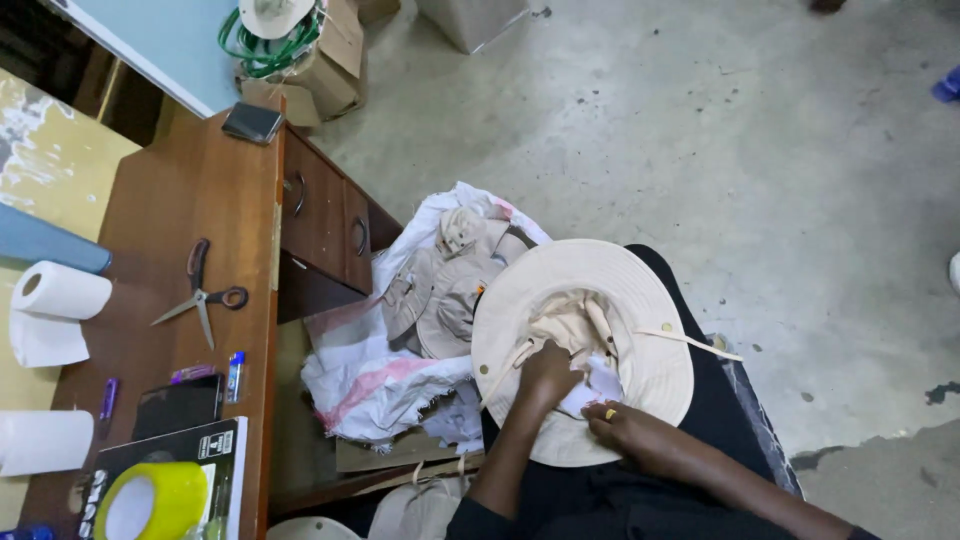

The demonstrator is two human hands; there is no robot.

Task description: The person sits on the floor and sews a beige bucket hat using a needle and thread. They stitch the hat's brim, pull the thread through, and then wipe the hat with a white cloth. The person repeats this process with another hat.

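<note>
1. Head view, lower middle of the frame: the left hand (548, 375) reaches into the upturned crown of a cream wide-brimmed hat (640, 300), its fingers curled down into the fabric, pressing or gripping the lining; which of the 2 I cannot tell.
2. The right hand (620, 425), with a yellow ring (610, 413) on 1 finger, lies on the near brim just beside the left, fingers closed on a bit of white paper or cloth (600, 385) tucked in the crown.
3. The hat rests brim-up on the person's lap, over dark clothing, with a thin cord (700, 343) trailing to the right.
4. Just left of it, a white woven sack (370, 385) holds more cream hats (445, 275).
5. At left stands a brown wooden desk (170, 200) with drawers, bearing scissors (203, 295), a dark phone (252, 122), a yellow tape roll (150, 500) and white paper rolls (55, 295).
6. Grey concrete floor (700, 130) fills the upper right.
</note>
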